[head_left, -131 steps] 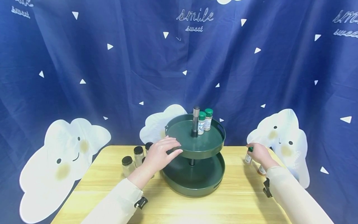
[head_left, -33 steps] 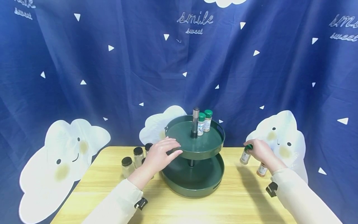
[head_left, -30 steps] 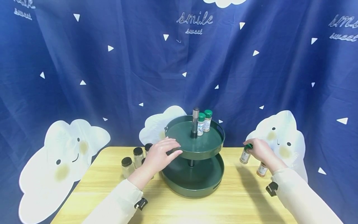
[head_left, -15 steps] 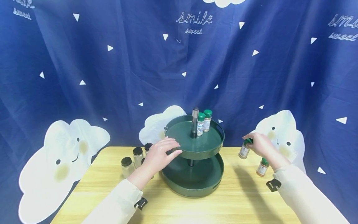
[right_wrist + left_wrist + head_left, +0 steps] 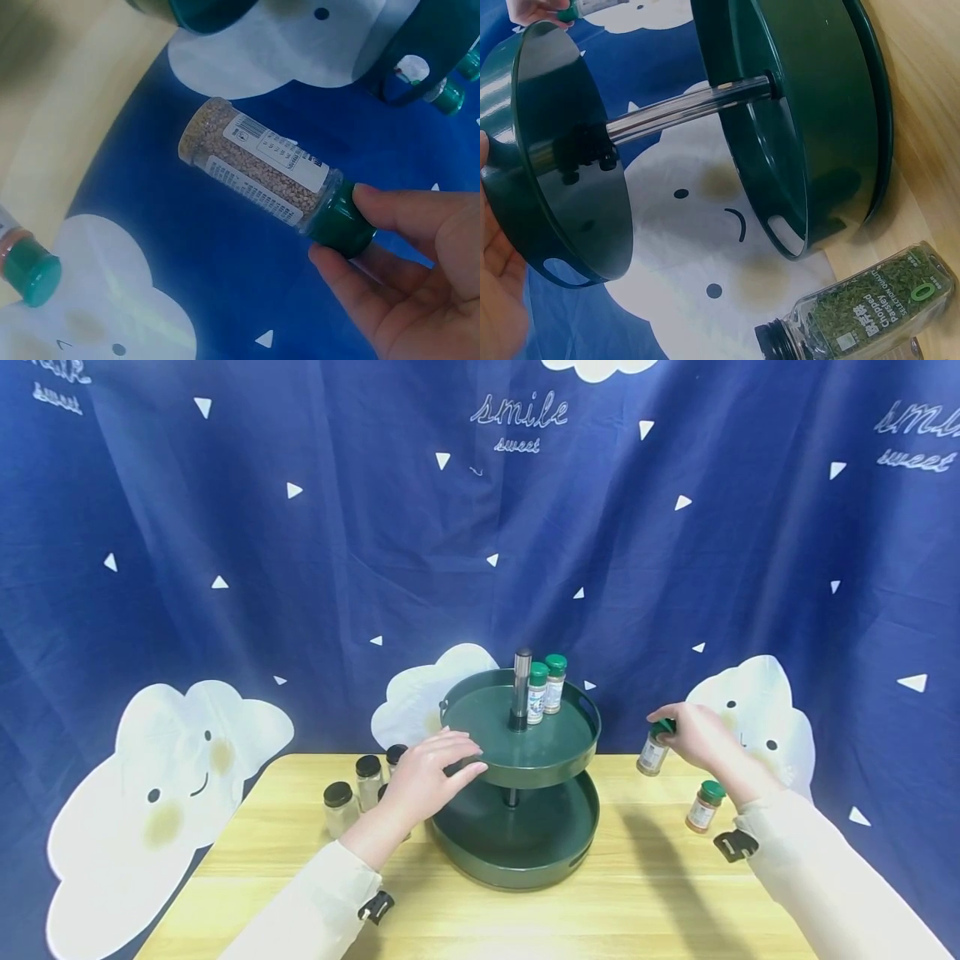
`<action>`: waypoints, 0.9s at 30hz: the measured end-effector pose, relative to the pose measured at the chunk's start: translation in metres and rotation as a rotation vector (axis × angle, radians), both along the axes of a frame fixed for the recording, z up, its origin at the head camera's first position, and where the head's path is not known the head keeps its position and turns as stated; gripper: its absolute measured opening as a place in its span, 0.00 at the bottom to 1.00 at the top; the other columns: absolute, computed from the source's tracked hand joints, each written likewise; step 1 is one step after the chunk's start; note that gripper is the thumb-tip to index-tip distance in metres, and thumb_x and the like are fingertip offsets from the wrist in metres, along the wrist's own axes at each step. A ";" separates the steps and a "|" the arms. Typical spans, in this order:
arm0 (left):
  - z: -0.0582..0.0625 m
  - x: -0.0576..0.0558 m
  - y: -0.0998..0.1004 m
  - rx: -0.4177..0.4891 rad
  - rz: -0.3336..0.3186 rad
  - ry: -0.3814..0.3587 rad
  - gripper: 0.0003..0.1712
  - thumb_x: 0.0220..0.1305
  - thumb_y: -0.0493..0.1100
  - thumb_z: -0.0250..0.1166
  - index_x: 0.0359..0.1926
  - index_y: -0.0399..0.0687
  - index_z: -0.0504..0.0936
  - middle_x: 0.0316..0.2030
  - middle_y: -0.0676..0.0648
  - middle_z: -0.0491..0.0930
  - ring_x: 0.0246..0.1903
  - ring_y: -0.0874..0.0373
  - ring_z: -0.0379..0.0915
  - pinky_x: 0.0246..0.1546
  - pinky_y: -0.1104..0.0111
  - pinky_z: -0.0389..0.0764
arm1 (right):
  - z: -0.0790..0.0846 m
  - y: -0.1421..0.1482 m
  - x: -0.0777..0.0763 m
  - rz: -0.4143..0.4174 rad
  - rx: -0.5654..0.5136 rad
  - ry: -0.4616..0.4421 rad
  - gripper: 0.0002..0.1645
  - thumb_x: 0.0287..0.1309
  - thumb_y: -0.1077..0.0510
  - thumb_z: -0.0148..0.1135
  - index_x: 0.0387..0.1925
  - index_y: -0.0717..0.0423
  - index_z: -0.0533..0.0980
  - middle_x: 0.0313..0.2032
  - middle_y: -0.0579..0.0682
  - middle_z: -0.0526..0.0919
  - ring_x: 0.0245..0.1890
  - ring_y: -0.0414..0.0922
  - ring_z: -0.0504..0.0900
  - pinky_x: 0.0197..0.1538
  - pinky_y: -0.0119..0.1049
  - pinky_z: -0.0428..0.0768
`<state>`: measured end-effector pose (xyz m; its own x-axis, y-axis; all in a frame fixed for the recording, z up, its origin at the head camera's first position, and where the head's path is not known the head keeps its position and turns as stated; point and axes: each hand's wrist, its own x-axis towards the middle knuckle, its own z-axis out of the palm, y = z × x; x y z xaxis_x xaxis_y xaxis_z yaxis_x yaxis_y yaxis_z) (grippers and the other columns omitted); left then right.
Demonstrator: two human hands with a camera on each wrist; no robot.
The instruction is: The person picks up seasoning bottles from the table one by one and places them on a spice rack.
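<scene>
plainly, the right hand (image 5: 697, 739) is the busy one: its thumb and fingers pinch a shaker (image 5: 259, 169) by the green cap (image 5: 341, 221), holding it tilted above the right side of the tabletop (image 5: 480, 935), its base leaning toward the rack. gripping only the cap leaves the clear body bare, so the pale grains and labels show, and probably lets the base meet a surface with no fingers in the way.

a second shaker (image 5: 702, 807) stands on the tabletop near the right forearm, within easy reach.

the left hand (image 5: 435, 768) is at the near left of the upper tray (image 5: 540, 774), fingers loosely straight, thumb apart, gripping nothing; i can't quite tell whether it touches the rim, though a steadying hand there would make sense with the tray perched so high.

on that tray two shakers (image 5: 536, 704) stand upright just right of the post (image 5: 522, 689), perhaps kept close in for balance. below sits the lower tray (image 5: 517, 874). dark-lidded jars (image 5: 341, 814) cluster left of the rack, partly behind the left arm; one is labelled parsley (image 5: 877, 304).
</scene>
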<state>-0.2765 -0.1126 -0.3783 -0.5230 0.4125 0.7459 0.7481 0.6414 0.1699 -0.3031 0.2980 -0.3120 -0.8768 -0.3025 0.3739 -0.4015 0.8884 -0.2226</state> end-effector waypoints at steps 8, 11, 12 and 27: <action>0.000 0.001 0.000 -0.002 0.013 -0.007 0.15 0.60 0.52 0.73 0.45 0.51 0.89 0.46 0.53 0.87 0.55 0.57 0.80 0.68 0.63 0.70 | 0.013 -0.005 0.003 -0.018 0.019 -0.001 0.16 0.50 0.72 0.68 0.44 0.66 0.84 0.44 0.68 0.85 0.41 0.63 0.84 0.44 0.59 0.82; 0.001 0.001 0.000 -0.002 0.018 -0.013 0.16 0.61 0.53 0.73 0.46 0.52 0.89 0.46 0.53 0.87 0.55 0.57 0.80 0.68 0.64 0.70 | 0.018 -0.007 0.004 -0.016 0.022 -0.001 0.16 0.51 0.72 0.68 0.45 0.66 0.83 0.44 0.68 0.85 0.40 0.62 0.85 0.44 0.59 0.83; 0.001 0.001 0.000 -0.001 0.018 -0.015 0.16 0.61 0.53 0.73 0.46 0.52 0.89 0.46 0.53 0.87 0.56 0.57 0.80 0.68 0.64 0.69 | 0.019 -0.007 0.005 -0.015 0.023 0.000 0.16 0.51 0.72 0.68 0.45 0.66 0.83 0.45 0.68 0.85 0.40 0.62 0.85 0.44 0.59 0.83; 0.002 0.003 0.000 0.001 0.018 -0.025 0.15 0.60 0.52 0.73 0.46 0.52 0.89 0.46 0.54 0.87 0.56 0.58 0.79 0.68 0.64 0.69 | 0.040 -0.016 0.011 -0.011 0.017 -0.002 0.17 0.55 0.70 0.68 0.49 0.66 0.82 0.48 0.68 0.83 0.43 0.61 0.85 0.45 0.59 0.83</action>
